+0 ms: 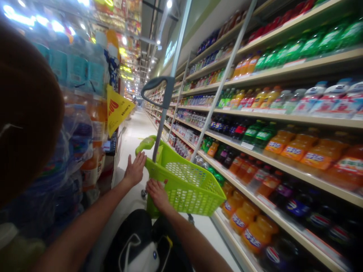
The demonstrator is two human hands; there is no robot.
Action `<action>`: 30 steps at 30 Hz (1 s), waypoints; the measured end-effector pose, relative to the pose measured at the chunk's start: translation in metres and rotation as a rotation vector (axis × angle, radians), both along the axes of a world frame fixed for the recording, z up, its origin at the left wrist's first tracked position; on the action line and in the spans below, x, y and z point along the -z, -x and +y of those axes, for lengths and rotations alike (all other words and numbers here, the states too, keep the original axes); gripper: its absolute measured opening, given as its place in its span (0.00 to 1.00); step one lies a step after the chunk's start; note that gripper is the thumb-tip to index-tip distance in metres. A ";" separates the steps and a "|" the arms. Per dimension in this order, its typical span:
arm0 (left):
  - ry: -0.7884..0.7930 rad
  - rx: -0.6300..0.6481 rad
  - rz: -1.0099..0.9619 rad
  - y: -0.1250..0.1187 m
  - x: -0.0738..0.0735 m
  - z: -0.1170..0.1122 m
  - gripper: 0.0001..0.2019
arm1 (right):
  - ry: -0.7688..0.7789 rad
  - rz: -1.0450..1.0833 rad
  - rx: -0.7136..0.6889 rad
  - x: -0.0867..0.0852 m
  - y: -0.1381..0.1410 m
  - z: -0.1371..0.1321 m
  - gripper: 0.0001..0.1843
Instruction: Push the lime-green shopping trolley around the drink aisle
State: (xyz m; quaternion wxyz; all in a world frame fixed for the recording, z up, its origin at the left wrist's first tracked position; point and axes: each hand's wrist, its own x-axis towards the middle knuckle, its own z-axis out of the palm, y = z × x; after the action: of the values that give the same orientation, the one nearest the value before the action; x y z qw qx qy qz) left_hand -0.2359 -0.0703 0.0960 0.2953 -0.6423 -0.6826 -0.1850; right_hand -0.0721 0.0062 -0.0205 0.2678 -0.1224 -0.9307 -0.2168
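A bright green shopping basket cart (181, 177) stands tilted in view before my knees. Its grey pole carries a dark grey loop handle (159, 90), which neither hand touches. My left hand (135, 169) is open, its fingers stretched up against the basket's near left corner, just below the green grip (146, 143). Lower down, my right hand (157, 193) lies flat on the basket's near wall, fingers extended. Mesh holes show in the walls, and most of the basket's floor is hidden.
Shelves of drink bottles (297, 145) line the right side, close to the basket. Wrapped bottle packs (76, 132) with a yellow sign (117, 109) rise on the left. A pale aisle floor (133, 124) runs ahead. A dark brown blurred shape fills the upper left.
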 end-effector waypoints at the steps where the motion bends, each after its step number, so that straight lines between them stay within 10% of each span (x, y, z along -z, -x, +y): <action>1: 0.000 -0.001 0.000 0.000 0.000 0.000 0.35 | 0.014 -0.034 -0.005 0.007 -0.003 -0.002 0.15; 4: 0.001 0.003 -0.005 0.000 -0.001 -0.001 0.35 | 0.041 -0.046 -0.029 0.007 -0.009 -0.008 0.14; 12: -0.027 0.039 0.008 -0.015 0.014 -0.003 0.32 | 0.028 0.387 0.040 -0.068 -0.001 0.011 0.20; 22: 0.034 0.072 0.058 -0.021 0.032 -0.004 0.33 | 0.046 0.141 -0.047 0.022 -0.020 0.007 0.14; 30: 0.019 0.140 0.091 -0.042 0.009 0.011 0.29 | 0.026 0.514 0.033 -0.067 -0.019 0.018 0.20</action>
State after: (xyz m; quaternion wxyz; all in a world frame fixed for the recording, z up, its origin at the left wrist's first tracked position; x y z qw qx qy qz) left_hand -0.1938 -0.0592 0.0874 0.3065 -0.6988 -0.6237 -0.1693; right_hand -0.0534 0.0237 0.0462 0.4903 -0.1923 -0.8327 -0.1708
